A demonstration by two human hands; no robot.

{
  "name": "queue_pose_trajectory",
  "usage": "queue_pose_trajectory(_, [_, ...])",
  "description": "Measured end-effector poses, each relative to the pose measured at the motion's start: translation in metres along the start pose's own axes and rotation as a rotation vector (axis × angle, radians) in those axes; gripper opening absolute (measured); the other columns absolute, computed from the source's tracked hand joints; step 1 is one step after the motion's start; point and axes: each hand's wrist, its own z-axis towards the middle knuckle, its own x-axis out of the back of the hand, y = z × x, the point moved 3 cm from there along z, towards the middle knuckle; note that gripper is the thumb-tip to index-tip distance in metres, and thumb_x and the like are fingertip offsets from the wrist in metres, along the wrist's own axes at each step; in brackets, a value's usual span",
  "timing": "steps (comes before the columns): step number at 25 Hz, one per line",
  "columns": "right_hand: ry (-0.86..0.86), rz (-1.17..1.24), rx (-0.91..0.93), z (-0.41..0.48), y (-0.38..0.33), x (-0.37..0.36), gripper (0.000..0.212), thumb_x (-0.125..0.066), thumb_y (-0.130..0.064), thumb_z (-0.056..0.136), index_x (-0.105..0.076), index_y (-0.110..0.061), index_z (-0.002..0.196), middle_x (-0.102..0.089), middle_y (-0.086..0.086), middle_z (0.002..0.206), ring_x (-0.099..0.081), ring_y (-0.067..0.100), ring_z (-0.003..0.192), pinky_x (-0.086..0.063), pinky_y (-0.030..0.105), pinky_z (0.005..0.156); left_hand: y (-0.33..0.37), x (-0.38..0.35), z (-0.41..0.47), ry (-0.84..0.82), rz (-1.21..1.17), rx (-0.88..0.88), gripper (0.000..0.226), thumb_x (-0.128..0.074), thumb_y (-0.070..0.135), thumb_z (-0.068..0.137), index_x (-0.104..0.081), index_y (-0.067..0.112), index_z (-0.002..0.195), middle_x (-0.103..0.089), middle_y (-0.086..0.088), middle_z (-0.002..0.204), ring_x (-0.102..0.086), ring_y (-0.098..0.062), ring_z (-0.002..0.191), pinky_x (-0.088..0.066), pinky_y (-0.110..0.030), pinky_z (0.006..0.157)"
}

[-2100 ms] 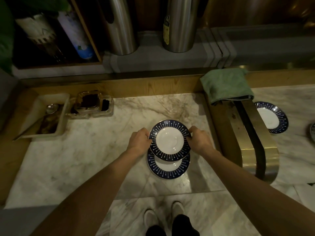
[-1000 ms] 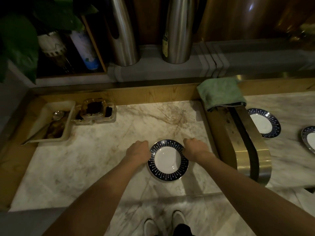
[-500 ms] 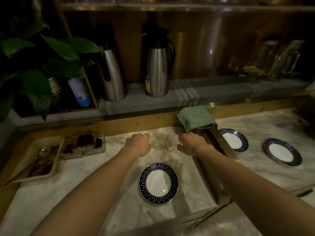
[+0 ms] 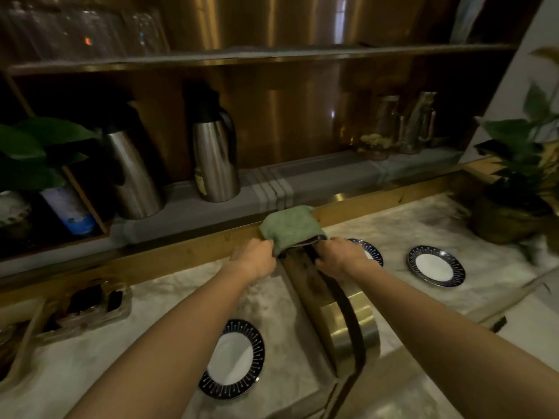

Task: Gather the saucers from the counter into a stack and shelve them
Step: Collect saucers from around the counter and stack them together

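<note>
A stack of dark-blue-rimmed white saucers [image 4: 239,365] rests on the marble counter [image 4: 169,297] near its front edge, partly hidden by my left forearm. Two single saucers lie right of the divider: one [image 4: 373,251] mostly behind my right hand, the other [image 4: 435,269] further right. My left hand [image 4: 254,261] and my right hand [image 4: 337,257] hover on either side of the divider's far end. Their fingers are curled, and the knuckles touch the edges of a folded green cloth [image 4: 289,229]. I see nothing held in either hand.
A brass-and-wood divider [image 4: 341,316] splits the counter. Behind it a shelf ledge [image 4: 317,176] holds two steel flasks [image 4: 214,152] and glass jars [image 4: 381,128]. Small trays [image 4: 90,303] sit at the left. Potted plants stand at the far left and at the right [image 4: 520,176].
Both hands set the top saucer onto the lower one, let go and moved forward and right to the green cloth. My view tilted up, so the shelves show.
</note>
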Motion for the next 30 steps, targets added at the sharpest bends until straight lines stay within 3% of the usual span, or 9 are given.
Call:
queue_pose_trajectory(6, [0.002, -0.001, -0.132, -0.011, 0.114, 0.006, 0.044, -0.050, -0.035, 0.090, -0.053, -0.013, 0.128, -0.055, 0.013, 0.132, -0.054, 0.033, 0.118, -0.045, 0.040, 0.093, 0.100, -0.019, 0.035, 0.027, 0.115, -0.080, 0.031, -0.044, 0.026, 0.093, -0.059, 0.014, 0.117, -0.061, -0.014, 0.124, -0.056, -0.033, 0.115, -0.048, -0.042, 0.092])
queue_pose_trajectory(16, [-0.050, 0.066, -0.359, -0.042, 0.264, -0.010, 0.039, -0.048, -0.038, 0.091, -0.058, -0.014, 0.121, -0.058, 0.012, 0.131, -0.054, 0.032, 0.120, -0.043, 0.041, 0.097, 0.229, -0.064, 0.087, -0.074, 0.239, -0.247, 0.042, -0.045, 0.027, 0.093, -0.051, 0.014, 0.132, -0.057, -0.013, 0.132, -0.055, -0.032, 0.118, -0.047, -0.041, 0.092])
queue_pose_trajectory(22, [-0.072, 0.072, -0.499, -0.051, 0.320, -0.030, 0.041, -0.047, -0.037, 0.090, -0.055, -0.014, 0.123, -0.058, 0.013, 0.129, -0.054, 0.033, 0.117, -0.043, 0.041, 0.093, 0.286, -0.090, 0.127, -0.142, 0.227, -0.383, 0.031, -0.042, 0.023, 0.093, -0.057, 0.008, 0.115, -0.062, -0.017, 0.124, -0.058, -0.035, 0.111, -0.049, -0.042, 0.088])
queue_pose_trajectory(30, [-0.100, 0.138, -0.646, -0.030, 0.361, -0.048, 0.037, -0.047, -0.033, 0.091, -0.055, -0.012, 0.120, -0.058, 0.012, 0.128, -0.053, 0.031, 0.118, -0.043, 0.042, 0.097, 0.327, -0.121, 0.183, -0.208, 0.195, -0.468, 0.035, -0.043, 0.022, 0.093, -0.054, 0.012, 0.125, -0.060, -0.015, 0.128, -0.057, -0.034, 0.114, -0.049, -0.041, 0.089])
